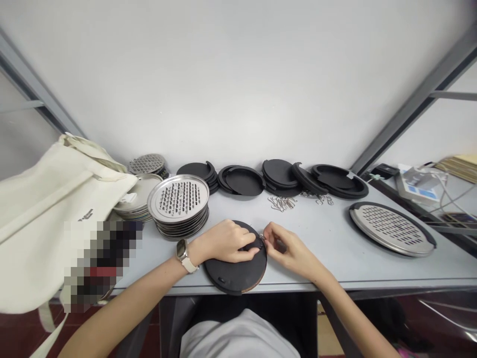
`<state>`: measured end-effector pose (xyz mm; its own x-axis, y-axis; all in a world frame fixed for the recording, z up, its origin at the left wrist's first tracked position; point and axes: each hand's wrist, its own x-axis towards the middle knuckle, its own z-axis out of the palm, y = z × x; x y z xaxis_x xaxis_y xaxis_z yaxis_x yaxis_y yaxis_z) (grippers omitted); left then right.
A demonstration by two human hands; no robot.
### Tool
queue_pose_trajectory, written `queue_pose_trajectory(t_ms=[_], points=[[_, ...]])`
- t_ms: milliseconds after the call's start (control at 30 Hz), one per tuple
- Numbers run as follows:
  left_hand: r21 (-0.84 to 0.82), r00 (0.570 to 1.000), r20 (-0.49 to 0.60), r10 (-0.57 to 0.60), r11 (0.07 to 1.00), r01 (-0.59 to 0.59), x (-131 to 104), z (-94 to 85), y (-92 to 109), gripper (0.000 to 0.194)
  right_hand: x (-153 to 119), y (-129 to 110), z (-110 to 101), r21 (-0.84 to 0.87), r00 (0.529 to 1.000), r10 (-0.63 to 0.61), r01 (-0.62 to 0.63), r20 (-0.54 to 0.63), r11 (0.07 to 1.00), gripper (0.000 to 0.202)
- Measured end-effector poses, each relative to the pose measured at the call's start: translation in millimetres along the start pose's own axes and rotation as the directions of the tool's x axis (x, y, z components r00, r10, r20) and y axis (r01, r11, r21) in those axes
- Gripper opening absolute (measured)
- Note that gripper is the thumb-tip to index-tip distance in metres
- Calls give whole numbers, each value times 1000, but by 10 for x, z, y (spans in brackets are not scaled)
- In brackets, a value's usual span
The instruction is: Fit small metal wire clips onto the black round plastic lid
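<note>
A black round disc [233, 276] with a brownish section of rim lies at the table's front edge before me. My left hand [231, 242] rests on top of it, fingers curled and closed against its surface near the right rim. At that rim my right hand [285, 248] pinches a small shiny metal piece [262, 237], mostly hidden by the fingertips; it looks like a ring or hook. Behind the hands lies a little pile of metal hooks [282, 203], with a few metal rings [323, 200] beside it.
Stacked perforated metal grater discs [179, 199] stand at left, beside plain metal discs [139, 191] and a cream tote bag [52, 199]. Black round holders [244, 181] line the wall. A grater disc in a black holder [393, 228] lies at right. Grey shelf posts [413, 99] frame the table.
</note>
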<state>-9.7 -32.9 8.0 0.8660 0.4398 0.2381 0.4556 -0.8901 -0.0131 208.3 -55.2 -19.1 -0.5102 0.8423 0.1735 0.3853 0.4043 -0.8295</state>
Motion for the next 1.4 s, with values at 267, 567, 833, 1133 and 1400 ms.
queue_pose_trajectory(t_ms=[267,567,833,1133,1400], points=[[14,1000,0,7,1000,-7,2,8,1,29,3,-16,-22,104,999,30,-33,25,994,20],[-60,999,5,-44,997,44,-13,8,-19,32,14,30,-16,137,998,50,-53,22,989,23],[-91,1000,-14,-18,996,16,-15,28,-32,30,0,38,-35,193,992,90,-105,83,976,25],[-64,1000,-18,-10,998,9,-21,28,-32,27,5,12,-37,252,986,112,-140,122,958,25],[-63,1000,-11,-16,998,16,-24,24,-33,28,-18,-7,-131,346,967,129,-202,221,916,33]])
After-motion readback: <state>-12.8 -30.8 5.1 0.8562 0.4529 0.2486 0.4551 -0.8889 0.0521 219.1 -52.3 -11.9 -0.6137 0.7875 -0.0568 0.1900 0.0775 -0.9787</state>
